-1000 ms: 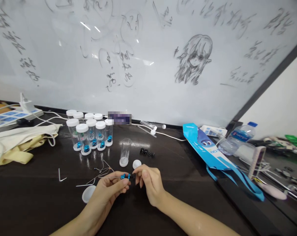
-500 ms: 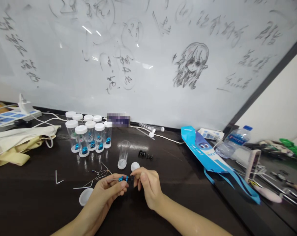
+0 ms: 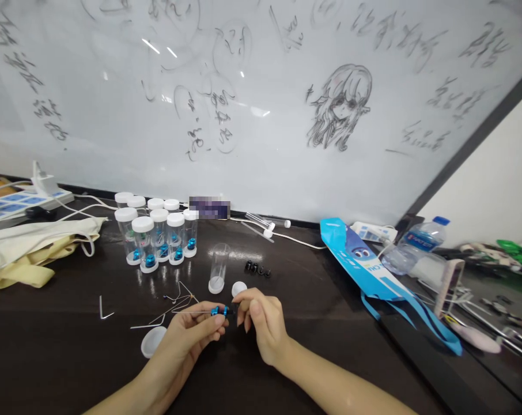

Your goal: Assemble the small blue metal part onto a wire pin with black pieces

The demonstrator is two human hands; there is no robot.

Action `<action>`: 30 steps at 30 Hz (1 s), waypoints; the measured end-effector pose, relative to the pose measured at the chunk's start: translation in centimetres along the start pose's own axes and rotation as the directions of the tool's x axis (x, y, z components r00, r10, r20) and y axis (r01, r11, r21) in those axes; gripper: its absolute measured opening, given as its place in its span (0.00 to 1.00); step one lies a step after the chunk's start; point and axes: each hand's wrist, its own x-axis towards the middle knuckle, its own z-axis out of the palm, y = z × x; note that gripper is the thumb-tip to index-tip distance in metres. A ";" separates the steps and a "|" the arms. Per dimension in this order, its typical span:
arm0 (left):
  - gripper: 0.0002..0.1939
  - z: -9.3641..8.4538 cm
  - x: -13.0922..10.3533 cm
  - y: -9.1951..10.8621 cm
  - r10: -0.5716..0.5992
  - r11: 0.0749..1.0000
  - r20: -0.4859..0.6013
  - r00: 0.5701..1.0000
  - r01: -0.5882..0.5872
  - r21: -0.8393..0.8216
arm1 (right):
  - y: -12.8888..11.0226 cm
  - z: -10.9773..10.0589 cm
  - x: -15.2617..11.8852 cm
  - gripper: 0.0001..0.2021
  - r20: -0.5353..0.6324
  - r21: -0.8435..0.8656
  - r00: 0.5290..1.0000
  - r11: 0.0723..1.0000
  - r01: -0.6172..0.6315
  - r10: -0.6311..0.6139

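Pinched between the thumb and fingers of my left hand (image 3: 200, 328) is a small blue-and-black metal part (image 3: 219, 312) with a thin metal rod running out to its left. My right hand (image 3: 263, 325) is curled beside the part's black end, its fingertips close to it. Whether they touch it or hold something small cannot be made out. Behind my hands a clear tube (image 3: 219, 270) stands on its white base. A white cap (image 3: 239, 289) lies just beyond my right fingers, and a larger white lid (image 3: 152, 341) is by my left wrist.
Several white-capped tubes (image 3: 149, 245) with blue parts stand at the back left. Small black pieces (image 3: 257, 268), loose wires (image 3: 181, 298) and a hex key (image 3: 103, 309) lie on the dark table (image 3: 71, 357). A blue bag (image 3: 356, 265) and water bottle (image 3: 419, 245) are at the right.
The view has shifted slightly. My left hand keeps the blue-and-black part in its grip, and my right hand stays curled at the black end, with little visible movement.
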 end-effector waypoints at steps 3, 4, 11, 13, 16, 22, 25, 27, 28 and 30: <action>0.13 0.0 0.0 0.0 0.005 1.000 0.025 1.000 -0.005 0.012 | 0.0 0.0 -0.1 0.20 0.006 0.008 1.000 1.000 0.016 -0.016; 0.13 0.0 -0.1 0.0 0.005 1.000 0.029 1.000 -0.005 0.015 | 0.0 0.0 -0.1 0.21 0.005 0.006 1.000 1.000 0.019 -0.019; 0.13 0.0 -0.1 -0.1 -0.001 1.000 0.021 1.000 0.002 -0.013 | 0.2 0.0 -0.2 0.19 -0.006 0.011 1.000 1.000 0.017 -0.017; 0.13 -0.1 -0.1 -0.1 -0.004 1.000 0.022 1.000 0.005 -0.015 | 0.3 0.0 -0.2 0.19 -0.009 0.010 1.000 1.000 0.021 -0.021; 0.12 -0.2 -0.2 -0.1 -0.003 1.000 0.034 0.999 0.003 -0.001 | 0.2 0.0 -0.1 0.20 -0.019 -0.003 1.000 1.000 0.015 -0.015; 0.11 -0.3 -0.2 -0.2 0.011 1.000 0.050 0.999 -0.011 0.012 | 0.1 0.0 -0.1 0.19 -0.016 -0.010 1.000 1.000 0.006 -0.006; 0.10 -0.3 -0.1 -0.2 0.015 1.000 0.064 0.998 -0.015 0.010 | 0.1 0.0 -0.1 0.20 -0.003 -0.030 1.000 0.999 0.016 -0.016; 0.10 -0.3 -0.1 -0.2 0.006 1.000 0.064 0.998 -0.006 0.006 | 0.2 0.0 -0.2 0.20 -0.003 -0.036 1.000 0.999 0.008 -0.008; 0.10 -0.2 -0.1 -0.2 -0.001 1.000 0.061 0.998 0.000 0.006 | 0.2 0.0 -0.2 0.20 -0.006 -0.036 1.000 0.999 0.003 -0.003; 0.11 0.0 -0.2 -0.1 -0.005 1.000 0.043 0.999 0.005 0.007 | 0.2 0.0 -0.1 0.20 -0.006 -0.032 1.000 0.999 -0.002 0.002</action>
